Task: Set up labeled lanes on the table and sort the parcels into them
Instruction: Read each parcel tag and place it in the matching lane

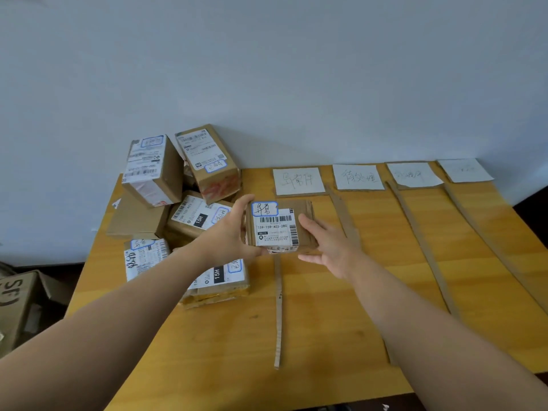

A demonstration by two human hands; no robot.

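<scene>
A small brown parcel (pixel 280 226) with a white barcode label and a blue-edged handwritten sticker is held just above the table, between the two leftmost cardboard strips. My left hand (pixel 234 232) grips its left side and my right hand (pixel 329 241) holds its right side. Behind it lies the first white lane label (pixel 298 180), with three more labels (pixel 358 177) (pixel 412 174) (pixel 464 170) along the wall. A pile of several labeled parcels (pixel 184 197) covers the table's left part.
Thin cardboard strips (pixel 278 310) (pixel 421 247) (pixel 486 232) divide the yellow wooden table (pixel 341 321) into lanes. An open cardboard box (pixel 17 304) stands on the floor at the left. A pale wall rises behind the table.
</scene>
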